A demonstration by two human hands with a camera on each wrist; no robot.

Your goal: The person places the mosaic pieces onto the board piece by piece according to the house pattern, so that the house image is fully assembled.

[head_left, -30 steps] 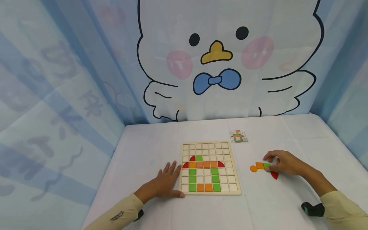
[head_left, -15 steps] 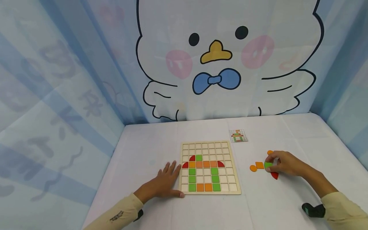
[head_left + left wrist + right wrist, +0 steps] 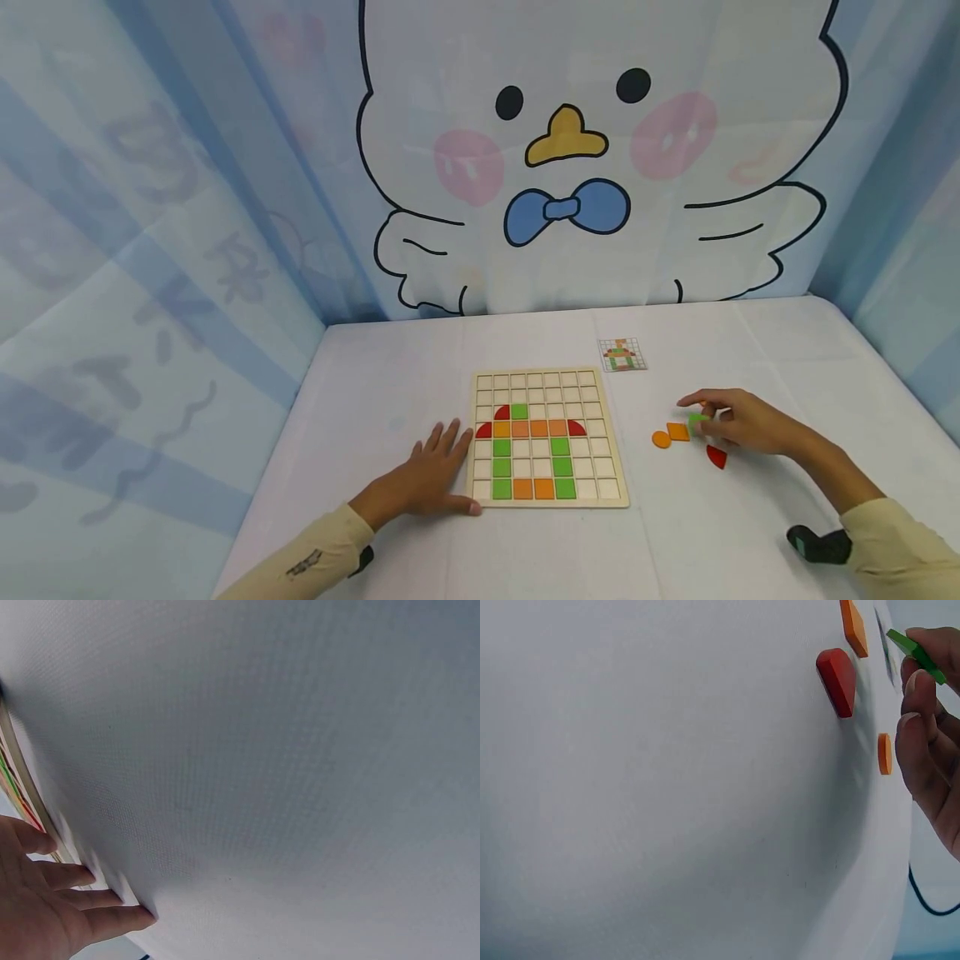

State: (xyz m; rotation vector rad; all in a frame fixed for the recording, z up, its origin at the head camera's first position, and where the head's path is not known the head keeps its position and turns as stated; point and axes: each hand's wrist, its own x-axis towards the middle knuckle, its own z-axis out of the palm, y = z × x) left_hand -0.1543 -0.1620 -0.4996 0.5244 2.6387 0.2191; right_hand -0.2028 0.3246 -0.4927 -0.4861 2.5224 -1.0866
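My right hand [image 3: 750,422] pinches a green square tile [image 3: 917,655] between thumb and fingers, lifted off the cloth in the right wrist view. Near it lie a red quarter-round tile [image 3: 717,457], an orange square tile [image 3: 678,432] and an orange round tile [image 3: 661,439]. Another orange piece [image 3: 884,754] shows below my fingers in the right wrist view, mostly hidden from the head. My left hand [image 3: 425,477] rests spread on the cloth, its fingertips and thumb at the left edge of the wooden grid board [image 3: 603,467]. Green, orange and red tiles fill several of its squares.
A small pattern card [image 3: 622,354] lies behind the board's far right corner. White cloth [image 3: 555,558] covers the table. A curtain with a cartoon bird [image 3: 562,275] hangs along the back, and more curtain hangs at both sides.
My right hand has picked up the green square tile from beside the orange square and tilted it. The red quarter-round is now fully uncovered. My left hand and the board stay put.
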